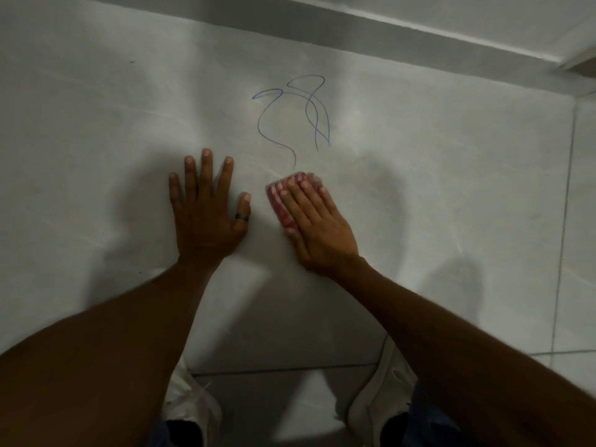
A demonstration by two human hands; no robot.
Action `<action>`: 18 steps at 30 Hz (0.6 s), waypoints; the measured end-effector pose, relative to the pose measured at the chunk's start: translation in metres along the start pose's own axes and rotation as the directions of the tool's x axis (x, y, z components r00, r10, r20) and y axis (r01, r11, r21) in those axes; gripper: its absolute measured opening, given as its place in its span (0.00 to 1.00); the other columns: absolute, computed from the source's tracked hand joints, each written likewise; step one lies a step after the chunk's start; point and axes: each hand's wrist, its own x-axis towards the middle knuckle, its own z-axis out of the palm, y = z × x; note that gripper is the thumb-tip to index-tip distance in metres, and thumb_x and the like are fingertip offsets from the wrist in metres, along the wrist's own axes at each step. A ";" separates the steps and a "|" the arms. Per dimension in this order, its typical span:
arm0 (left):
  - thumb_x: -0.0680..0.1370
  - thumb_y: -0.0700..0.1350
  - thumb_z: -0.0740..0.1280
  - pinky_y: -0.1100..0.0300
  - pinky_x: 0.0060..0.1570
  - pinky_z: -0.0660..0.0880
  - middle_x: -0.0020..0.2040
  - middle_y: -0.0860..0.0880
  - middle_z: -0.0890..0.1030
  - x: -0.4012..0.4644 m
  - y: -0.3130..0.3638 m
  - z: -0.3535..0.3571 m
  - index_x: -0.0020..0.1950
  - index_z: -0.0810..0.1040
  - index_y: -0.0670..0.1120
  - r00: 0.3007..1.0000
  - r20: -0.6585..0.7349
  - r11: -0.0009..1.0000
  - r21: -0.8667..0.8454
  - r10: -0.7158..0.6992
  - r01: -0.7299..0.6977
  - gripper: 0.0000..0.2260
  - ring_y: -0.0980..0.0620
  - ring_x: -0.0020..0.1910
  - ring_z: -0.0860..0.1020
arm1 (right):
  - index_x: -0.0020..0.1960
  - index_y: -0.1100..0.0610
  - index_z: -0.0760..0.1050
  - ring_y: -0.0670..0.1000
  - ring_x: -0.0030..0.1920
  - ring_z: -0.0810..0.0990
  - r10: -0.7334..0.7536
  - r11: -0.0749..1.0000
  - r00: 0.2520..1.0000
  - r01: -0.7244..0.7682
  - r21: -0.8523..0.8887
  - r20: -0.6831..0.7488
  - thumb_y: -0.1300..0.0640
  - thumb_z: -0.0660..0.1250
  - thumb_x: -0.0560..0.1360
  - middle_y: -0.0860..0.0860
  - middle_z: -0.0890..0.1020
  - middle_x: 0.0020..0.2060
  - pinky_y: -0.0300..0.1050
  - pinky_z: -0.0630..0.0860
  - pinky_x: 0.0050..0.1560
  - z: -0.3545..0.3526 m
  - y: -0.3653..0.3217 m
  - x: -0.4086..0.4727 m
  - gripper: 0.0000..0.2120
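A blue scribble of looping pen lines marks the pale tiled floor. Its lowest stroke ends just above a red and white cloth. My right hand lies flat on that cloth with straight fingers and presses it to the floor; the cloth's edge looks blurred. My left hand rests flat on the floor to the left of the cloth, fingers spread, a dark ring on the thumb. The two hands do not touch.
A grey skirting strip runs along the wall at the top. Tile joints cross the floor at the right and at the bottom. Two white shoes stand on the floor under my forearms.
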 end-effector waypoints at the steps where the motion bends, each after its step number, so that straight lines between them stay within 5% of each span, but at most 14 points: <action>1: 0.85 0.60 0.58 0.32 0.84 0.52 0.88 0.41 0.58 0.000 -0.001 0.000 0.88 0.60 0.50 1.000 0.006 1.000 -0.003 -0.001 0.001 0.32 0.34 0.87 0.55 | 0.87 0.57 0.57 0.58 0.89 0.53 0.119 0.993 0.993 -0.118 0.026 -0.021 0.47 0.58 0.86 0.57 0.59 0.87 0.64 0.54 0.88 -0.003 -0.001 0.002 0.32; 3: 0.85 0.60 0.58 0.32 0.85 0.52 0.88 0.41 0.58 -0.001 -0.002 0.000 0.88 0.60 0.50 1.000 0.008 1.000 0.002 -0.010 0.010 0.32 0.34 0.87 0.55 | 0.88 0.57 0.55 0.58 0.89 0.51 0.262 0.965 0.965 -0.260 0.043 -0.022 0.44 0.56 0.87 0.57 0.56 0.88 0.61 0.49 0.90 -0.005 -0.007 0.007 0.34; 6: 0.86 0.61 0.56 0.33 0.85 0.52 0.88 0.41 0.58 -0.001 0.001 0.000 0.88 0.59 0.51 1.000 0.000 1.000 0.013 -0.003 0.003 0.32 0.34 0.87 0.56 | 0.88 0.57 0.55 0.59 0.89 0.52 -0.085 0.996 0.994 0.086 -0.019 0.069 0.45 0.53 0.87 0.57 0.57 0.88 0.63 0.52 0.88 -0.003 0.007 0.004 0.33; 9: 0.86 0.61 0.56 0.33 0.85 0.52 0.88 0.41 0.57 -0.001 0.000 0.000 0.88 0.58 0.51 1.000 0.004 1.000 0.016 -0.008 0.008 0.32 0.35 0.87 0.55 | 0.88 0.57 0.53 0.58 0.89 0.51 0.256 0.967 0.966 -0.256 0.007 -0.029 0.45 0.53 0.87 0.57 0.56 0.88 0.63 0.50 0.89 -0.013 0.019 0.020 0.33; 10: 0.86 0.62 0.55 0.33 0.85 0.52 0.88 0.41 0.57 -0.001 -0.001 0.000 0.88 0.58 0.51 1.000 0.002 1.000 0.022 -0.012 0.012 0.32 0.35 0.87 0.55 | 0.88 0.58 0.53 0.59 0.89 0.51 0.268 0.963 0.963 -0.268 0.002 -0.026 0.44 0.53 0.87 0.58 0.56 0.88 0.63 0.50 0.89 -0.014 0.017 0.025 0.34; 13: 0.86 0.63 0.55 0.34 0.85 0.51 0.88 0.41 0.57 -0.002 0.000 0.000 0.88 0.58 0.51 1.000 -0.007 1.000 0.031 -0.004 0.004 0.32 0.35 0.87 0.56 | 0.87 0.58 0.55 0.60 0.89 0.54 -0.162 0.985 0.985 0.165 -0.056 0.057 0.45 0.54 0.87 0.58 0.59 0.87 0.64 0.55 0.88 -0.013 0.029 0.025 0.33; 14: 0.86 0.62 0.56 0.34 0.85 0.51 0.88 0.41 0.57 -0.001 0.001 -0.001 0.88 0.59 0.51 1.000 -0.007 1.000 0.025 -0.005 0.005 0.32 0.35 0.87 0.56 | 0.88 0.57 0.55 0.59 0.89 0.54 -0.134 0.989 0.991 0.135 -0.061 0.027 0.46 0.54 0.87 0.57 0.59 0.87 0.64 0.55 0.88 -0.016 0.039 0.030 0.32; 16: 0.86 0.62 0.57 0.34 0.85 0.51 0.88 0.41 0.57 -0.001 0.000 -0.001 0.88 0.59 0.51 1.000 -0.003 1.000 0.020 -0.013 0.013 0.32 0.35 0.87 0.56 | 0.88 0.58 0.53 0.59 0.89 0.52 0.175 0.984 0.983 -0.176 -0.032 -0.051 0.44 0.52 0.87 0.57 0.55 0.88 0.64 0.53 0.88 -0.022 0.041 0.043 0.33; 18: 0.86 0.62 0.56 0.34 0.85 0.51 0.88 0.41 0.57 -0.002 0.000 -0.001 0.88 0.59 0.50 1.000 -0.003 0.999 0.038 -0.013 0.014 0.32 0.34 0.87 0.56 | 0.88 0.58 0.53 0.59 0.89 0.51 0.109 0.992 0.994 -0.109 -0.057 0.010 0.42 0.51 0.87 0.57 0.55 0.88 0.64 0.52 0.89 -0.021 0.031 0.048 0.35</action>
